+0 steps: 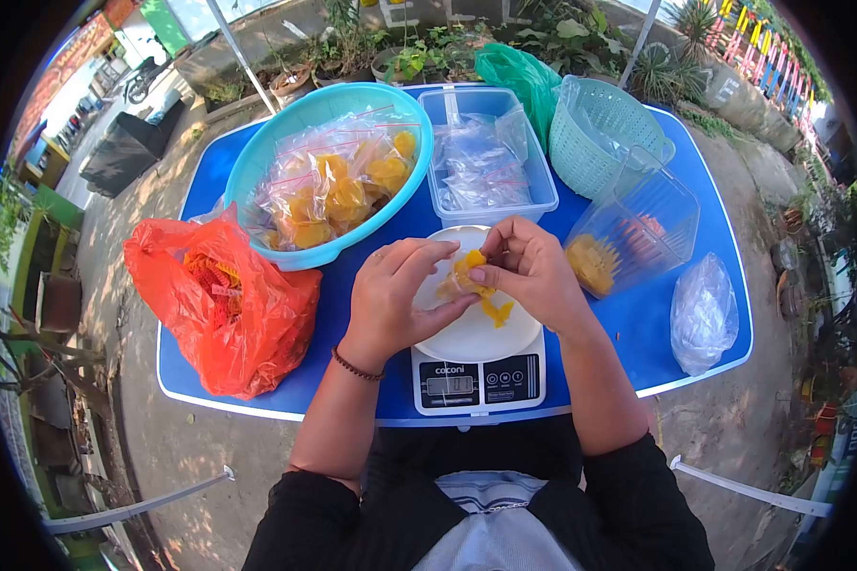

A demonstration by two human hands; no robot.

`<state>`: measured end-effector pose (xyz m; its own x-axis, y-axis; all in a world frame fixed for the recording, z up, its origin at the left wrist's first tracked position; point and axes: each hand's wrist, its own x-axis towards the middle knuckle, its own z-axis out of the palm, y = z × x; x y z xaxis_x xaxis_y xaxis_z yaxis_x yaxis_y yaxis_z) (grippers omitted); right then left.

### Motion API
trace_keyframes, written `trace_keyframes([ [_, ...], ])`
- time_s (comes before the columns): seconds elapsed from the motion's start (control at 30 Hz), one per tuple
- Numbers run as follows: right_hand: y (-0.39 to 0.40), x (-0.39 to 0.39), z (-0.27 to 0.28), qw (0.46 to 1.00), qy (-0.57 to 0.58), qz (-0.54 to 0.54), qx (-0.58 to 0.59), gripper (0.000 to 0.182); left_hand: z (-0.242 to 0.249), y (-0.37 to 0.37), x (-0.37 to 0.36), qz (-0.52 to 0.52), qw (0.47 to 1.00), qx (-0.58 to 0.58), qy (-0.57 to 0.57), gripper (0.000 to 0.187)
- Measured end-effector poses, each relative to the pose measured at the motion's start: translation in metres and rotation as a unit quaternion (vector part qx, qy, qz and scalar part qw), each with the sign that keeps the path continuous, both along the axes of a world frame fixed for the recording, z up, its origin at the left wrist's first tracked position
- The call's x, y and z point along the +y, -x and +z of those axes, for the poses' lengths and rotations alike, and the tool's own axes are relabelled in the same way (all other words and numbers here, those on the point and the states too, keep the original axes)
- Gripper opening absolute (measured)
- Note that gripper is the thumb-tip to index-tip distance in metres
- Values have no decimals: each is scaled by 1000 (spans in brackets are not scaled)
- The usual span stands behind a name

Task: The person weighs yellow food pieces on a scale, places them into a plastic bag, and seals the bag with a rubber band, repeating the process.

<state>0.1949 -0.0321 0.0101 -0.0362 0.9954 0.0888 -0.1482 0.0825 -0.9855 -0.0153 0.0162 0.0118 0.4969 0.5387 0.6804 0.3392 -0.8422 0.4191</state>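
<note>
Over the white plate (509,350) of a digital kitchen scale (479,383), both hands are close together. My right hand (533,276) pinches a yellow piece of food (471,271) between thumb and fingers. On the other side of that piece, my left hand (400,285) has its thumb and fingers apart, its thumb tip close to the yellow piece. Part of the food hangs down above the plate. Whether a clear bag surrounds it is too small to tell. The scale's display shows digits that are hard to read.
A turquoise basin (328,252) of filled bags stands at the back left, an orange bag (276,333) in front. Behind the scale is a clear box (543,205) of plastic bags. Rightward are a green basket (581,143), a tilted clear container (667,214) and a plastic bundle (703,314).
</note>
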Motion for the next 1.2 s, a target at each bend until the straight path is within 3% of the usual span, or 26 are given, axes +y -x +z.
trace_keyframes([
  [0.3, -3, 0, -4, 994, 5, 21, -105, 13, -3, 1, 4, 3, 1000, -7, -21, 60],
  [0.4, -2, 1, -6, 987, -50, 15, -154, 13, -5, 0, 3, -4, 1000, 4, 1, 54],
  [0.5, 7, 0, 1, 994, -56, -50, -82, 8, -4, 0, 2, -6, 1000, 13, 5, 54],
  [0.7, 0, -1, -1, 995, -45, -8, -90, 15, -6, -2, 3, -19, 1000, 0, 1, 61],
  [0.8, 3, -1, -1, 998, -54, 23, 34, 16, -5, -1, 3, -2, 1000, 5, -9, 62],
  [1.1, 11, -3, -3, 991, -128, -32, -27, 13, -6, -4, 2, -17, 1000, 3, 3, 58],
  [1.2, 15, 0, -3, 964, -245, -83, -61, 13, -6, -3, 2, 3, 1000, -3, -3, 58],
])
